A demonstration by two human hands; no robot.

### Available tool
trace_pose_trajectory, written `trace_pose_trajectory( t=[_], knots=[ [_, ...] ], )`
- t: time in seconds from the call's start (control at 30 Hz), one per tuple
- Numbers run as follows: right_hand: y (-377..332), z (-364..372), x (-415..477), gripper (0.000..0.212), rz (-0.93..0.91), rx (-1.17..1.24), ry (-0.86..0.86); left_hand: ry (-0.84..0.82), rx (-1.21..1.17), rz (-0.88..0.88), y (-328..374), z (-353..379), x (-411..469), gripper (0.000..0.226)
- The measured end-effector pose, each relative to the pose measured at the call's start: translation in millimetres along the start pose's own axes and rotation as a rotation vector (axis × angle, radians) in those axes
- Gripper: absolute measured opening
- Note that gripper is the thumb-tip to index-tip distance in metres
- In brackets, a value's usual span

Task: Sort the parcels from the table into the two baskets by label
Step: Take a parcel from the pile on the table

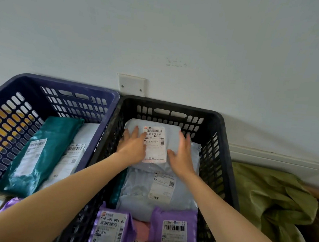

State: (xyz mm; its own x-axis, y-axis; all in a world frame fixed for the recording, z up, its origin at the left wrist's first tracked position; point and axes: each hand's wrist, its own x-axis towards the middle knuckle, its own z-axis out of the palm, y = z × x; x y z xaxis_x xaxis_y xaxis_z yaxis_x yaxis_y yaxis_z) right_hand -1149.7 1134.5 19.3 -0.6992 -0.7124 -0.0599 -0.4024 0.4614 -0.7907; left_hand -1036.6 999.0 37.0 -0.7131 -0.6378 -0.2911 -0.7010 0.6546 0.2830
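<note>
Left hand (133, 145) and right hand (180, 157) press flat, fingers straight, on the pale grey plastic mailer parcel (173, 134) at the far end of the black slotted plastic basket (175, 105) (label up). Best to settle it level, then lift both palms straight off.

You see both baskets in hard moulded plastic: dark blue slotted basket (53, 79) semi-glossy, black slotted basket (175, 104) duller, dusty-looking. Pale grey plastic mailer bag (172, 136): smooth film, soft sheen, wrinkled. Its white paper label (155, 147): matt. Teal plastic mailer bag (56, 141): glossiest, your strongest highlights. Purple plastic mailer bag (176, 215): satin film. Olive-green crumpled sheet (269, 196): cloth or plastic, cannot tell. Pale wall (180, 36): matt paint.
</note>
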Motion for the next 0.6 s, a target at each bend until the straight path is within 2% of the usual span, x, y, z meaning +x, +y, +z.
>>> trace_pose_trajectory(
  t=[0.07,0.13,0.23,0.33,0.6],
  knots=[
    [4.6,-1.2,2.8,0.066,-0.26,-0.359,-0.026,-0.009,0.126,0.034,0.4,7.9,-5.4,0.06],
    [7.5,-4.1,6.8,0.058,-0.346,-0.52,-0.13,-0.009,0.177,0.042,-1.0,15.6,-6.4,0.06],
    [12.7,-7.5,13.3,0.054,-0.28,-0.558,-0.255,-0.009,0.17,0.013,-1.4,25.5,-5.1,0.059],
    [17.1,-0.9,18.0,0.06,-0.179,-0.505,-0.343,0.016,0.135,-0.011,-0.1,36.4,-2.8,0.059],
    [29.3,25.0,17.6,0.065,-0.176,-0.554,-0.332,0.063,0.054,-0.074,-15.6,63.2,0.8,0.055]
  ],
)
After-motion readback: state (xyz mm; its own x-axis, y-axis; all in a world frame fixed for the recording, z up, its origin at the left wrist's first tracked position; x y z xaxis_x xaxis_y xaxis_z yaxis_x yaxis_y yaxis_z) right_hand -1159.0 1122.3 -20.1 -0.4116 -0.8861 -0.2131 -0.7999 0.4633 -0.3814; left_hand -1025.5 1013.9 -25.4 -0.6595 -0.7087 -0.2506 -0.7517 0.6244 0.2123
